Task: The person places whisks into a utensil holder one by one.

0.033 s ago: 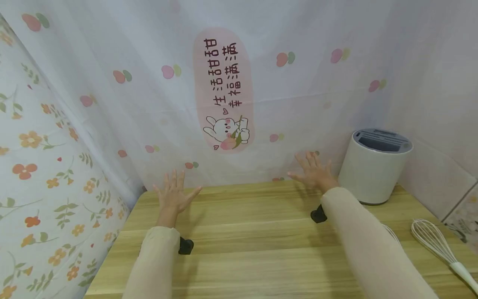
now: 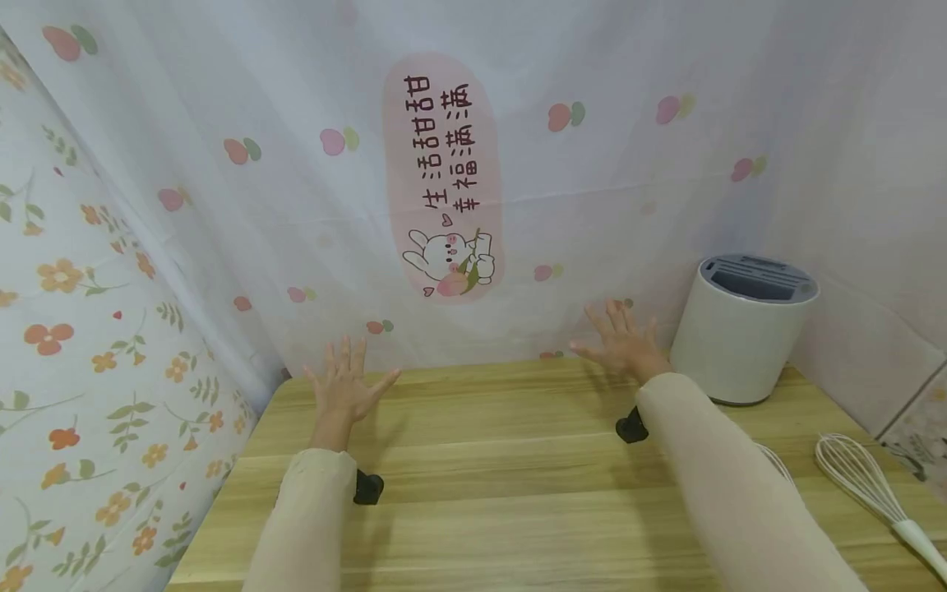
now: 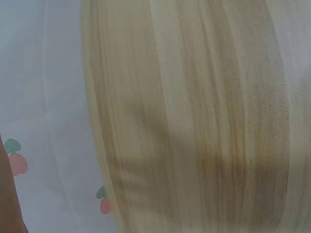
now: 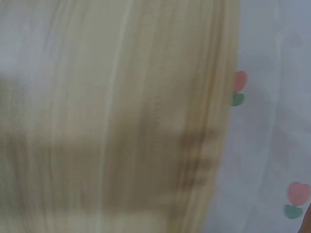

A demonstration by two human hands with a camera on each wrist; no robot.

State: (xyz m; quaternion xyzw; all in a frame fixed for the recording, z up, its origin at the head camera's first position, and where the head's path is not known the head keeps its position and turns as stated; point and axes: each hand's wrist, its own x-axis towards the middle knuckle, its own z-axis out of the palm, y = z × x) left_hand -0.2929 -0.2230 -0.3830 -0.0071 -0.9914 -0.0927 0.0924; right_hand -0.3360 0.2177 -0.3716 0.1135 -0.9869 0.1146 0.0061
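Leftmost we log a floral cloth [image 2: 111, 353], orange blossoms and green sprigs on white, hanging along the left side of the wooden tabletop [image 2: 488, 493]. Next, over the tabletop's far left part, the left hand [image 2: 346, 395]: released, fingers and thumb spread wide. A cream sleeve [image 2: 303, 518] covers that forearm, a small black mount [image 2: 368, 487] showing near the cuff. Behind the tabletop's middle we note a pale backdrop [image 2: 592, 214] with fruit motifs and a pink panel [image 2: 444, 181] bearing dark characters and a rabbit. Over the tabletop's far right part, the right hand [image 2: 621, 345], also released, fingers splayed; whether its tips touch the backdrop we cannot tell. A second black mount [image 2: 631, 426] shows by its cuff. Just beside this hand, the white canister [image 2: 740, 353] stands upright at the tabletop's far right, its grey slotted top uppermost. Nearer, along the tabletop's right side, we record wire loops [image 2: 777, 462], partly hidden by the arm, then a white-handled whisk [image 2: 861, 477] lying down.
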